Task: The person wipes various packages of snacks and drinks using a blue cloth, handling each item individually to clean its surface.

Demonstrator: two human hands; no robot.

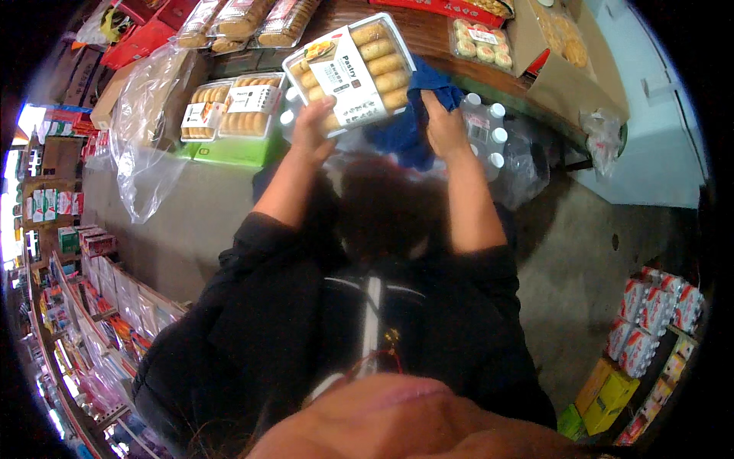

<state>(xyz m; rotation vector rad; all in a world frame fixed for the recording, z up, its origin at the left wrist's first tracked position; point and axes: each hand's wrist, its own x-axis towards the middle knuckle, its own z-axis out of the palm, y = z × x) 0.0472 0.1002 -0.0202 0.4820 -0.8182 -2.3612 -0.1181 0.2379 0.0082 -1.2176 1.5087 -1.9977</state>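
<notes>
My left hand [314,131] grips the lower left edge of a clear plastic box of pastries [352,72], its thumb on top. The box is tilted, with a white printed paper band around it and finger-shaped pastries inside. A blue cloth [414,129] is bunched in my right hand [444,127] and touches the right end of the box. Part of the cloth hangs below the box. Two more banded pastry boxes [250,103] lie to the left on a green carton [234,150].
White-capped bottles [496,136] stand beside my right hand. Clear plastic wrap [146,123] drapes over a carton at left. Pastry packs [287,26] and a tray of round pastries [480,45] lie on the brown table [421,31]. An opened carton [565,86] sits at right. Stocked shelves [103,321] line the left.
</notes>
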